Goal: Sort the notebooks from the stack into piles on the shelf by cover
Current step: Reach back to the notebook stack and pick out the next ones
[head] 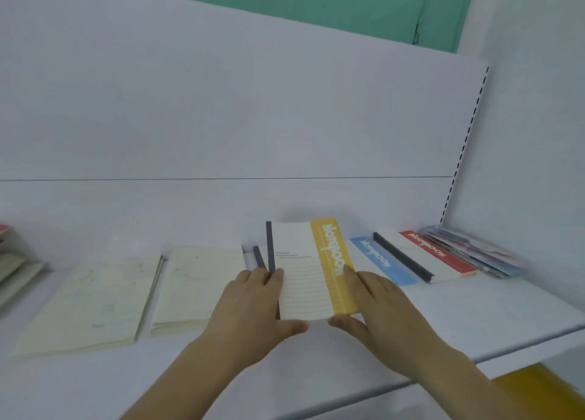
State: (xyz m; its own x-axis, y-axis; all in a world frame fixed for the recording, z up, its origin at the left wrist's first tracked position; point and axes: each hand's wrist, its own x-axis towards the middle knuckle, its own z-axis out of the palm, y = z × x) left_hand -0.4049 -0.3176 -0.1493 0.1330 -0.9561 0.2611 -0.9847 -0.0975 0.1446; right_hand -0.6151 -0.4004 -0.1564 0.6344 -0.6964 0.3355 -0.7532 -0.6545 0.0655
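A notebook with a yellow band and white lined cover (pixel 304 261) sits on the white shelf (pixel 474 318), its far end tilted up. My left hand (pixel 253 308) holds its left, dark-spined edge, thumb under the near end. My right hand (pixel 376 308) holds its right yellow edge the same way. Another dark spine (pixel 259 256) shows just behind on the left. To the right lie a blue-band notebook (pixel 380 259) and a red-band notebook (pixel 424 255). Two cream-covered piles (pixel 91 302) (pixel 196 286) lie to the left.
A stack of pastel notebooks (pixel 474 251) leans in the shelf's right corner by the slotted upright. More notebooks (pixel 12 261) show at the far left edge. A yellow object (pixel 538 391) sits below the shelf's front edge.
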